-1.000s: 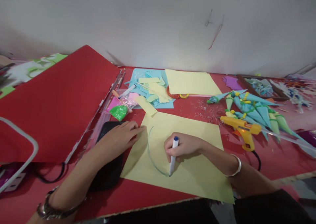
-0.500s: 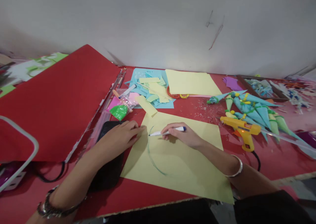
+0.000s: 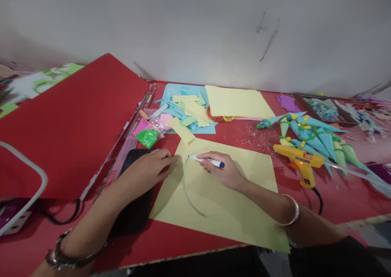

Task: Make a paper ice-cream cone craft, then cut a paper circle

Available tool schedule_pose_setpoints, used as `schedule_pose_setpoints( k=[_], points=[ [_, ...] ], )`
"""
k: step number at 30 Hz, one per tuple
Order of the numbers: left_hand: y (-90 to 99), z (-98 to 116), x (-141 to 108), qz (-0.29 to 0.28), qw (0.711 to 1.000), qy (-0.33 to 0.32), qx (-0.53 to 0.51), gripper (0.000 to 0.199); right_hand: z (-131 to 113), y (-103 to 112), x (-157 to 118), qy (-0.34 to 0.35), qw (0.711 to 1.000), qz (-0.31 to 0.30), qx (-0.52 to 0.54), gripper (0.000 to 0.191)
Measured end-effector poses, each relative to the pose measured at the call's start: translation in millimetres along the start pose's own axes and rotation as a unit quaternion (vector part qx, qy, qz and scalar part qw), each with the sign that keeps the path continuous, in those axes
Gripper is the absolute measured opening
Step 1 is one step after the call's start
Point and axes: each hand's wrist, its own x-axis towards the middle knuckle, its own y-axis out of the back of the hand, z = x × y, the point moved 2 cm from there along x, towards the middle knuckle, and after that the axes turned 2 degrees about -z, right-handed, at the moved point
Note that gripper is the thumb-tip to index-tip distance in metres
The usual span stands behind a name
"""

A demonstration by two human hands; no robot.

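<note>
In my right hand (image 3: 224,171) is a white marker (image 3: 210,161) with a dark blue end, held like a pen. Its tip meets the pale yellow paper (image 3: 238,203) near the upper end of a drawn line. That dark curved line (image 3: 185,189) bows to the left across the sheet, with a fainter arc near the top. My left hand (image 3: 155,165) lies with its fingers stretched out, the fingertips on the paper's left edge. Under my left wrist and forearm is a black phone-like slab (image 3: 134,212), partly hidden.
A yellow glue gun (image 3: 301,161) lies at right, beside blue and green paper cones (image 3: 317,138). Behind are paper scraps (image 3: 189,110), more yellow sheets (image 3: 238,102) and scissors with red and yellow handles (image 3: 214,116). A large red board (image 3: 82,126) covers the left.
My right hand has moved the marker tip up and slightly right along the curve, and the marker now slants the other way. My left hand stays in place.
</note>
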Motion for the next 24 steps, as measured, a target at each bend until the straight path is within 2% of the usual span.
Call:
schedule_pose_setpoints(
  k=[5, 12, 18, 20, 21, 24],
  points=[
    [0.8, 0.9, -0.1, 0.008, 1.0, -0.007, -0.006, 0.033, -9.9, -1.2, -3.5, 0.026, 0.995, -0.095, -0.027, 0.021],
    [-0.4, -2.0, -0.3, 0.012, 1.0, -0.003, -0.019, 0.034, -6.6, -0.4, -7.2, -0.022, 0.969, -0.246, 0.019, 0.022],
    [-2.6, -3.4, -0.3, 0.004, 1.0, -0.006, -0.005, 0.034, -5.0, 6.5, -6.6, -0.042, 0.938, -0.341, 0.041, 0.027],
    [-3.0, -3.3, -0.2, -0.001, 1.0, -0.006, -0.003, 0.034, -4.7, 7.7, -5.4, -0.057, 0.942, -0.325, 0.065, 0.031],
    [-3.0, -3.0, -0.1, -0.006, 1.0, -0.005, -0.002, 0.034, -4.8, 8.1, -4.2, -0.059, 0.951, -0.294, 0.075, 0.032],
    [-2.0, -2.2, 0.3, -0.014, 1.0, 0.0, -0.002, 0.034, -5.5, 7.9, 0.0, -0.056, 0.983, -0.152, 0.09, 0.029]
  ],
)
